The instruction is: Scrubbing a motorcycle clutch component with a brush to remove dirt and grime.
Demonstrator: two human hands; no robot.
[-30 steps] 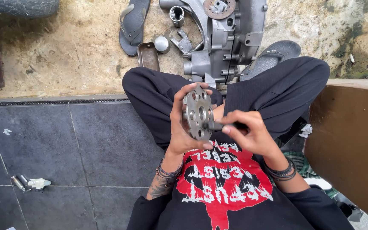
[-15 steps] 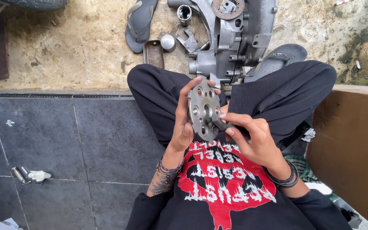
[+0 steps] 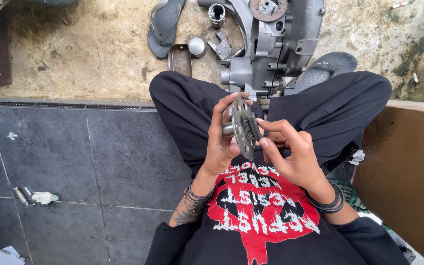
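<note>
Here left hand [image 3: 220,147] grips metal disc [image 3: 243,128] by its rim, fingers curled tight, right hand [image 3: 290,154] pinching its near edge, above lap, engine case [image 3: 276,44] ahead.

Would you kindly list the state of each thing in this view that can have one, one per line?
Left hand: gripping the round metal disc.
Right hand: fingers on the disc's rim and far face.
Round metal disc: held on edge above the lap, hub toward the left hand.
Engine casing: lying on the ground, opened.
Small metal tin: open, on the ground.
Sandal: off the foot, lying sole up.
</note>
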